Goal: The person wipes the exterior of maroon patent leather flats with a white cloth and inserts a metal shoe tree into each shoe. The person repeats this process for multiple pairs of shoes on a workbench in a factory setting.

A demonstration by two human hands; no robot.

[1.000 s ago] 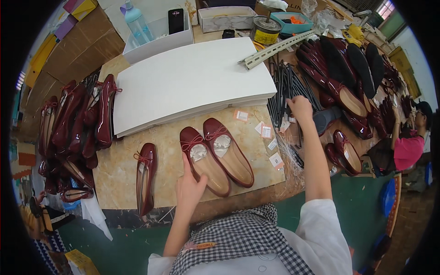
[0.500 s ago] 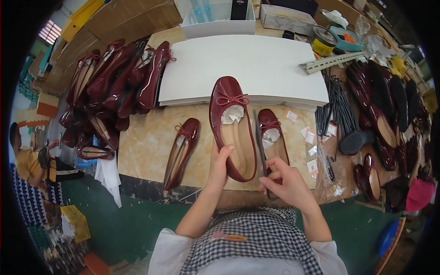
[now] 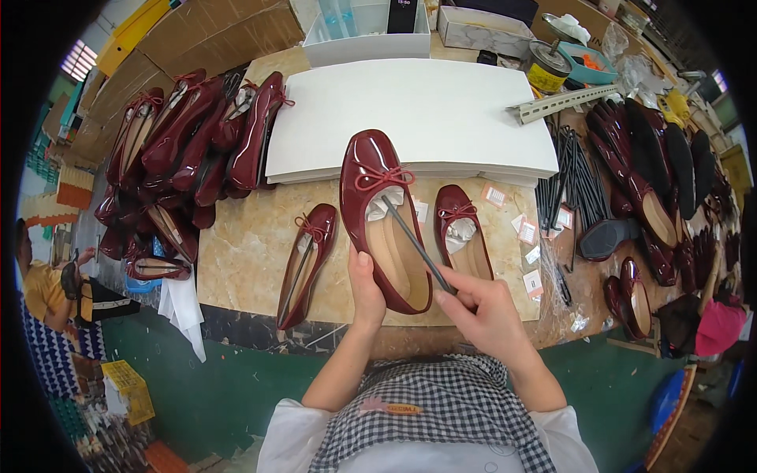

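A glossy burgundy ballet flat (image 3: pixel 360 177) with a bow is held up, toe away from me, over the near part of the table. My left hand (image 3: pixel 366 290) is closed round its left side near the heel. In my right hand (image 3: pixel 482 309) is a thin dark grey stick (image 3: pixel 415 242), pinched near its lower end. The stick slants into the shoe, its far tip at the crumpled white paper (image 3: pixel 385 202) in the toe. Another flat with paper in its toe (image 3: pixel 460 229) lies just right, partly behind my right hand. A third flat (image 3: pixel 307 264), with a dark stick inside, lies to the left.
A thick stack of white sheets (image 3: pixel 410 118) spans the table's back. Burgundy shoes (image 3: pixel 185 142) are heaped at left, with more shoes (image 3: pixel 656 213) at right beside a bundle of dark sticks (image 3: pixel 576 177). Small labels (image 3: pixel 533 284) lie right of my hands. A person (image 3: pixel 49 288) sits far left.
The stick in my right hand has swung from upright beside the shoe to slanting into its opening, tip at the paper. The held shoe has shifted slightly left.
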